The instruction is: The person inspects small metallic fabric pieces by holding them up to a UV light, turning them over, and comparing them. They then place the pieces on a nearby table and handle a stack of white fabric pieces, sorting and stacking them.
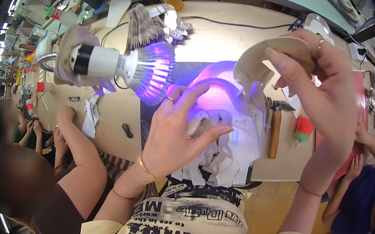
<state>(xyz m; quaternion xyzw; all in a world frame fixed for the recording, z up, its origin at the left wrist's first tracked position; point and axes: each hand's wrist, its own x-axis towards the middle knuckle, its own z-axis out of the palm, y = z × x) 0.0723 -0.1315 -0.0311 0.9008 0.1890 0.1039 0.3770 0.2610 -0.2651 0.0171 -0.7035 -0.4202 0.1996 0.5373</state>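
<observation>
Tan table [289, 164] with people [79, 176] working on both sides, and a lamp [155, 75] throwing purple light across the middle of it. Right hand [327, 82] has a pale piece [252, 62] pinched between thumb and fingers, held up to the right of the lamp, while the left hand [171, 131] is spread wide, thumb well apart, fingertips right by a lit piece [218, 97], though I can't tell if they're touching it. White scraps [230, 171] lie just below that, with a hammer [274, 134] and a red-and-green bottle [303, 130] off to the right.
</observation>
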